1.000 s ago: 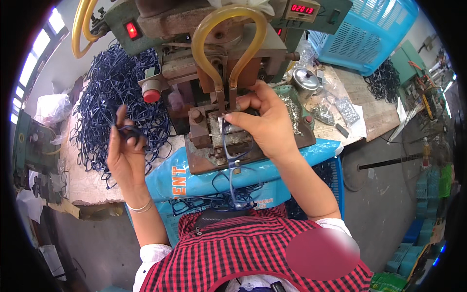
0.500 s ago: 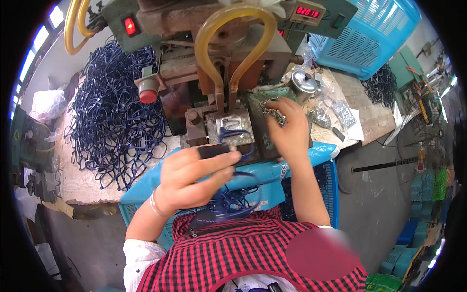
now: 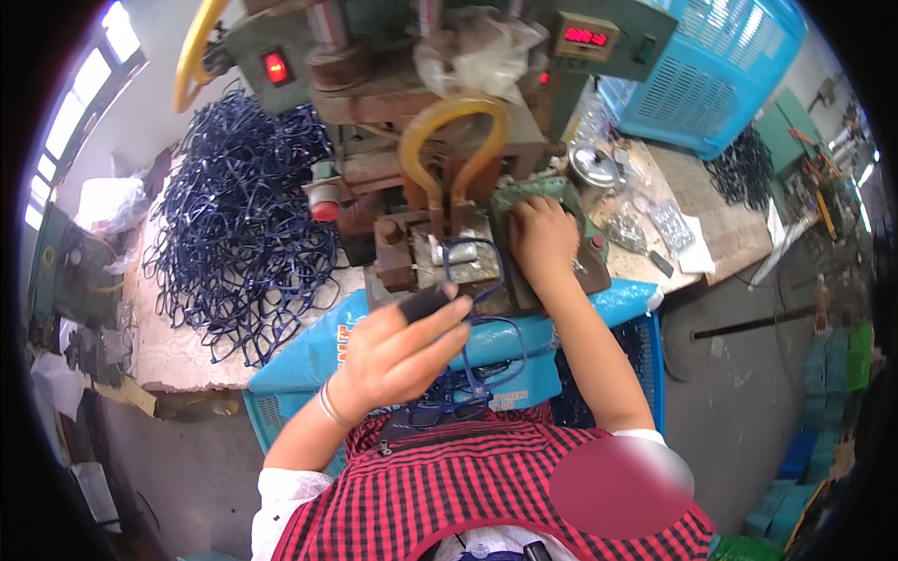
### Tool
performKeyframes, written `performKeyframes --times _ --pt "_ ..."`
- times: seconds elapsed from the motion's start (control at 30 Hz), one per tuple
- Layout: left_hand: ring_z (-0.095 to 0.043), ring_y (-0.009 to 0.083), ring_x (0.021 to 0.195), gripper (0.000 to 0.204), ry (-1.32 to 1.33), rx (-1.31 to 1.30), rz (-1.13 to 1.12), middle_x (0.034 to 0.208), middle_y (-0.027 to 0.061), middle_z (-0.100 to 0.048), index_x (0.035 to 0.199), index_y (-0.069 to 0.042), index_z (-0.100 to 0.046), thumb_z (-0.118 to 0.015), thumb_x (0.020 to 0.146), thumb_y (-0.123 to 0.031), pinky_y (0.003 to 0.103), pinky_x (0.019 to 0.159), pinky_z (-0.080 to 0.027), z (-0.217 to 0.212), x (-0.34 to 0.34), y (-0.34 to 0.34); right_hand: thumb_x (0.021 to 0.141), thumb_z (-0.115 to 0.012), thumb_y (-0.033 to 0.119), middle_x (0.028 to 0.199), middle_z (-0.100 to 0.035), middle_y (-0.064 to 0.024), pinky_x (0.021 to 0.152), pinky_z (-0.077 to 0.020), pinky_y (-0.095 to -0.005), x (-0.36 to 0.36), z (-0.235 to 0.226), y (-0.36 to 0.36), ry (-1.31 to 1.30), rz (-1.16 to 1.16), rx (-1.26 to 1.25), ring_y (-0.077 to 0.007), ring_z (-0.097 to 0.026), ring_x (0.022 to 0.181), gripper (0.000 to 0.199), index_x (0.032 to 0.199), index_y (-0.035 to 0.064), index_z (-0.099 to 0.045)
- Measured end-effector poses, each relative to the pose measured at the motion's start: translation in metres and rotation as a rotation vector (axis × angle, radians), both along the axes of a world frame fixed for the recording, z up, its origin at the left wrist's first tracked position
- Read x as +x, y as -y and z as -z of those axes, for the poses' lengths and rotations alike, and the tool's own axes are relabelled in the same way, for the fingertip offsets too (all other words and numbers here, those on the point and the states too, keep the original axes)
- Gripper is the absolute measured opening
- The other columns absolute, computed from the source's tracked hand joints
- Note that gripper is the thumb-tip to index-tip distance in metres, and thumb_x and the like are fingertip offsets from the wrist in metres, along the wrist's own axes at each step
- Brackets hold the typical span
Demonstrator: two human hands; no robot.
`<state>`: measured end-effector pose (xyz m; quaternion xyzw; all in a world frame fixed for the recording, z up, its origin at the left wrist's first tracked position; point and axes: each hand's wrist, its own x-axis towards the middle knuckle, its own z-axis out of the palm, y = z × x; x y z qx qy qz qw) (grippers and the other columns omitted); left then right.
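My left hand [image 3: 398, 355] pinches a dark blue eyeglass frame [image 3: 502, 268] between its fingers, with a black sleeve [image 3: 426, 304] around one finger. One rim of the frame reaches over the metal block [image 3: 463, 271] of the machine, below the looped yellow tube [image 3: 456, 107]. The other rim hangs nearer to me, above the blue bag. Over the dark green tray [image 3: 589, 266] to the right, my right hand [image 3: 544, 238] has its fingers bent down and drawn together. Whatever lies between those fingertips is hidden.
A big heap of blue eyeglass frames [image 3: 243, 224] covers the bench at left. A red button [image 3: 325, 210] juts from the machine. A lidded metal pot [image 3: 594, 165], small plastic bags [image 3: 672, 227] and a blue crate [image 3: 692, 103] stand at right. Blue sheeting [image 3: 309, 346] drapes the front edge.
My right hand has drawn its fingers together over the tray, covering the small metal pieces seen before. My left hand has shifted slightly right with the eyeglass frame. The whole view has tilted a little.
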<state>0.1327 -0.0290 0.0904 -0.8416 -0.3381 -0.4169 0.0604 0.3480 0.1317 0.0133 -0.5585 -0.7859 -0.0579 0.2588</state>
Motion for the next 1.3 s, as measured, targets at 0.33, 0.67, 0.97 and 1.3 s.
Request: performKeyframes --times 0.33,0.67,0.97,1.3 --pt "-0.067 0.0317 0.111 0.015 0.023 0.09 -0.859 0.111 0.0071 -0.076 0.096 -0.006 -0.077 -0.078 0.081 -0.001 0.041 0.094 -0.051 -0.013 -0.13 -0.002 0.082 -0.073 0.0 0.09 -0.072 -0.0132 0.077 -0.0534 -0.0403 0.02 -0.028 0.035 -0.615 -0.167 0.035 -0.0334 -0.069 0.085 0.011 0.093 0.0021 -0.075" --pt "-0.056 0.0358 0.124 0.023 -0.318 -0.165 -0.992 0.135 0.0142 -0.064 0.091 -0.003 -0.074 -0.081 0.072 -0.014 0.048 0.116 -0.038 0.077 -0.168 -0.077 0.084 -0.075 0.003 0.094 -0.075 -0.0109 0.081 -0.0537 -0.0341 0.025 -0.021 0.046 -0.69 -0.066 -0.187 -0.0244 -0.071 0.088 0.015 0.099 0.0043 -0.079" --pt "-0.063 0.0177 0.072 0.019 0.412 -0.224 -0.906 0.089 0.008 -0.071 0.11 0.0 -0.075 -0.069 0.098 -0.014 0.03 0.065 -0.049 0.074 -0.17 -0.034 0.083 -0.077 0.005 0.096 -0.074 -0.0053 0.085 -0.0526 -0.0269 -0.006 -0.101 0.057 -0.955 -0.431 -0.441 -0.0118 -0.068 0.089 0.03 0.111 -0.0005 -0.073" --pt "-0.059 0.0123 0.073 0.034 1.122 -0.159 0.09 0.111 0.0192 -0.072 0.137 0.002 -0.059 -0.049 0.109 -0.014 0.02 0.057 -0.047 -0.013 -0.075 -0.015 0.08 -0.077 0.002 0.093 -0.073 -0.0066 0.088 -0.0504 -0.0266 -0.038 -0.085 0.053 -1.249 -0.486 -0.609 -0.012 -0.066 0.092 0.059 0.133 -0.0069 -0.054"
